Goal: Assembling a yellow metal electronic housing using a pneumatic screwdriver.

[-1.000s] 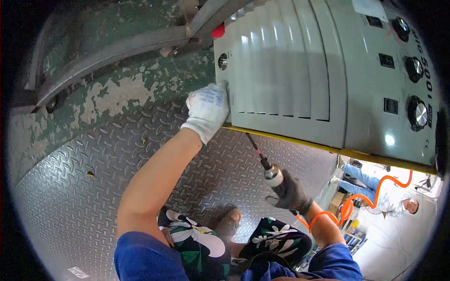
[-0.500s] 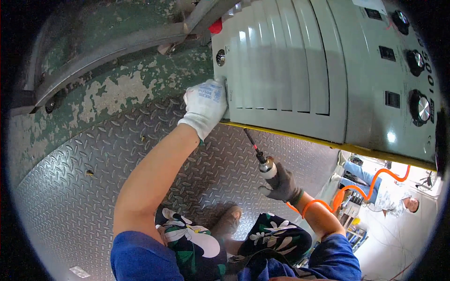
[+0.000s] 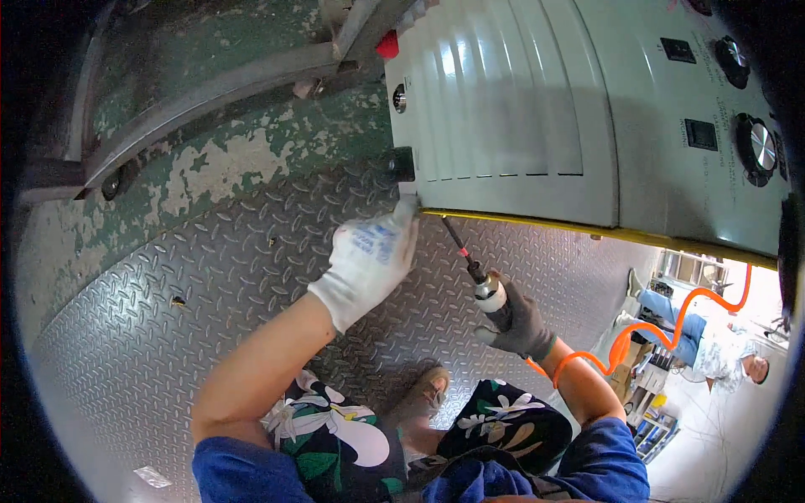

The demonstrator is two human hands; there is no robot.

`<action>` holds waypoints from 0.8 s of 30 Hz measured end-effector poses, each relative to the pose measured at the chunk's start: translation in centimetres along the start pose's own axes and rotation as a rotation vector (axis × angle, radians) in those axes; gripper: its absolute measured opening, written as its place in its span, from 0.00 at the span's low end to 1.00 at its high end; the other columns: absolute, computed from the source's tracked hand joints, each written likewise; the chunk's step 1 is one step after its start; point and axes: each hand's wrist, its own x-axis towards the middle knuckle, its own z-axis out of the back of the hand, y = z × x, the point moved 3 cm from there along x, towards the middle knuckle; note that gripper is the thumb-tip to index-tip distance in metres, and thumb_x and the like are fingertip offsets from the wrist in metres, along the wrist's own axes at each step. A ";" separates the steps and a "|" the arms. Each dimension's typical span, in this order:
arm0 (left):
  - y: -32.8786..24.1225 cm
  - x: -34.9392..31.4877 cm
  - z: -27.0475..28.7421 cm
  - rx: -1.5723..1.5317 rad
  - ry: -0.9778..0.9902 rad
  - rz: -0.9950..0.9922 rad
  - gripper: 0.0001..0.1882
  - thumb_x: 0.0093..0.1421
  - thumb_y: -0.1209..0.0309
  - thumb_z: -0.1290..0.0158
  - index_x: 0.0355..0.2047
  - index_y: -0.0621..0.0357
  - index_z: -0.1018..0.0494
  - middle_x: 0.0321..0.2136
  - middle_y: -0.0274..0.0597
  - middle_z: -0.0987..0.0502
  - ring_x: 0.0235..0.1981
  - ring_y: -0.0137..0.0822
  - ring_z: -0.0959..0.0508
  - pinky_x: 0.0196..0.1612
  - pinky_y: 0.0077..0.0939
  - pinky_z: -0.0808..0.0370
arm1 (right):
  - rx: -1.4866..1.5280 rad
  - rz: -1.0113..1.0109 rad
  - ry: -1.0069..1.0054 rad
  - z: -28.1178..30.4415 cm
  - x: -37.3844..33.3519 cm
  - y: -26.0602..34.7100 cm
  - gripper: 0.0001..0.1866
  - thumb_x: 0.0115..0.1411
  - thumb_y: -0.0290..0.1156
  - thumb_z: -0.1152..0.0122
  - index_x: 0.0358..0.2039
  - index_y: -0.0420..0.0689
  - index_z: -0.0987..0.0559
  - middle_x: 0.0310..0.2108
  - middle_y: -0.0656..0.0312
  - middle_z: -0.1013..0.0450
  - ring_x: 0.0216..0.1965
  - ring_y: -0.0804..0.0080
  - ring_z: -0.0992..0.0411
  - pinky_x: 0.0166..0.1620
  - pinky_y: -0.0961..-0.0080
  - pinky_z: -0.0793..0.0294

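My left hand [image 3: 369,256], in a white glove with blue print, is at the near left corner of a pale grey-green metal cabinet [image 3: 503,109]. Its fingers are pressed together at the yellow lower edge [image 3: 537,220]; what they pinch, if anything, is hidden. Wrapped in a dark grey glove, my right hand [image 3: 521,323] grips an air screwdriver [image 3: 489,292]. The driver's long bit [image 3: 454,233] slants up to the left, its tip by the yellow edge, a little right of my left fingers. An orange coiled hose [image 3: 616,348] runs behind my right forearm.
Black knobs [image 3: 757,147] and a black switch [image 3: 701,134] sit on the cabinet's right side. A grey metal frame [image 3: 210,88] stands at upper left on worn green floor. Tread plate [image 3: 210,310] lies below. At right is another person [image 3: 704,339], beside shelves.
My left hand has dropped from the cabinet's side face to its lower corner, baring a dark bracket there. The driver's tip is now closer to the yellow edge. The whole view has shifted slightly.
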 end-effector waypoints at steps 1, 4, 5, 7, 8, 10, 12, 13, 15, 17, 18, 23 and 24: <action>0.0 -0.1 -0.4 0.020 0.043 0.015 0.14 0.66 0.67 0.52 0.49 0.59 0.32 0.21 0.50 0.22 0.22 0.50 0.20 0.25 0.42 0.24 | 0.028 -0.007 0.015 0.1 -0.2 0.3 0.53 0.42 0.42 0.20 0.66 0.44 0.40 0.48 0.52 0.24 0.45 0.60 0.21 0.47 0.67 0.23; 0.1 -0.2 -1.0 0.057 0.089 -0.023 0.17 0.65 0.68 0.52 0.52 0.60 0.33 0.22 0.49 0.22 0.22 0.50 0.20 0.25 0.42 0.24 | 0.286 -0.329 0.149 -0.4 -1.4 1.2 0.53 0.42 0.39 0.20 0.66 0.41 0.40 0.49 0.58 0.26 0.47 0.70 0.25 0.51 0.71 0.26; 0.1 -0.4 -0.9 0.073 0.066 -0.057 0.17 0.65 0.68 0.52 0.52 0.60 0.34 0.22 0.49 0.22 0.22 0.50 0.20 0.25 0.42 0.24 | 0.346 -0.287 0.141 -0.4 -1.6 1.9 0.53 0.42 0.38 0.20 0.66 0.41 0.40 0.49 0.59 0.27 0.47 0.72 0.27 0.51 0.72 0.27; 0.2 -0.8 -0.8 0.060 0.050 -0.108 0.18 0.65 0.68 0.52 0.53 0.61 0.34 0.23 0.49 0.21 0.23 0.50 0.20 0.26 0.43 0.24 | 0.436 -0.264 0.124 -0.7 -2.0 3.1 0.52 0.43 0.37 0.21 0.66 0.40 0.41 0.48 0.62 0.28 0.48 0.76 0.31 0.53 0.74 0.29; 0.3 -0.8 -0.7 0.030 0.050 -0.127 0.19 0.65 0.68 0.52 0.54 0.61 0.35 0.23 0.49 0.21 0.23 0.50 0.20 0.26 0.43 0.24 | 0.395 -0.281 0.113 -0.6 -2.3 3.4 0.53 0.42 0.37 0.20 0.66 0.41 0.41 0.49 0.62 0.29 0.48 0.77 0.31 0.54 0.75 0.31; 0.5 -0.8 -0.8 -0.010 0.055 -0.159 0.19 0.65 0.67 0.52 0.54 0.61 0.35 0.23 0.49 0.21 0.23 0.50 0.20 0.27 0.43 0.24 | 0.378 -0.383 0.137 -0.8 -2.5 3.5 0.53 0.42 0.38 0.20 0.66 0.42 0.40 0.49 0.62 0.28 0.48 0.76 0.31 0.54 0.74 0.30; 0.6 -0.5 -0.8 -0.019 0.038 -0.180 0.19 0.65 0.67 0.52 0.54 0.62 0.35 0.23 0.49 0.21 0.24 0.50 0.20 0.27 0.44 0.24 | 0.341 -0.342 0.092 -0.7 -2.4 3.5 0.51 0.42 0.36 0.20 0.65 0.42 0.39 0.46 0.64 0.29 0.45 0.77 0.31 0.51 0.75 0.29; 0.9 -0.4 -1.0 -0.024 0.066 -0.162 0.19 0.65 0.67 0.52 0.54 0.62 0.36 0.23 0.49 0.22 0.24 0.51 0.20 0.27 0.44 0.24 | 0.333 -0.251 0.030 -0.7 -2.1 3.4 0.49 0.42 0.34 0.21 0.64 0.42 0.37 0.42 0.66 0.30 0.42 0.79 0.32 0.47 0.76 0.29; 0.8 -0.3 -1.2 -0.049 0.096 -0.148 0.19 0.64 0.67 0.52 0.54 0.62 0.36 0.23 0.50 0.22 0.24 0.51 0.20 0.28 0.44 0.24 | 0.248 -0.155 -0.036 -0.9 -1.9 2.9 0.49 0.42 0.33 0.22 0.64 0.43 0.37 0.40 0.66 0.29 0.39 0.79 0.31 0.45 0.76 0.27; 0.8 -0.3 -1.2 -0.038 0.105 -0.141 0.19 0.64 0.68 0.51 0.53 0.62 0.36 0.23 0.49 0.22 0.24 0.51 0.20 0.27 0.44 0.24 | 0.077 -0.135 -0.051 -1.4 -1.7 2.1 0.53 0.43 0.38 0.21 0.67 0.45 0.41 0.43 0.63 0.25 0.41 0.76 0.27 0.48 0.75 0.26; 0.8 -0.3 -1.2 -0.043 0.097 -0.153 0.19 0.64 0.68 0.51 0.53 0.63 0.36 0.23 0.49 0.22 0.23 0.51 0.20 0.27 0.43 0.24 | 0.103 -0.161 -0.042 -1.8 -1.6 1.5 0.53 0.43 0.38 0.21 0.67 0.45 0.42 0.42 0.62 0.25 0.41 0.76 0.27 0.48 0.74 0.26; 0.6 -0.4 -0.9 -0.055 -0.017 -0.199 0.16 0.64 0.67 0.51 0.47 0.64 0.33 0.22 0.47 0.22 0.23 0.50 0.20 0.28 0.43 0.23 | 0.138 -0.147 -0.059 -3.7 -1.5 0.3 0.52 0.44 0.37 0.21 0.67 0.46 0.42 0.41 0.59 0.24 0.39 0.75 0.25 0.45 0.73 0.24; 0.8 -0.4 -1.0 -0.049 0.027 -0.186 0.15 0.64 0.66 0.52 0.45 0.64 0.32 0.21 0.47 0.22 0.23 0.50 0.19 0.28 0.44 0.23 | 0.125 -0.147 -0.074 -3.8 -1.4 0.1 0.52 0.44 0.37 0.21 0.67 0.46 0.42 0.41 0.59 0.24 0.39 0.74 0.24 0.45 0.72 0.23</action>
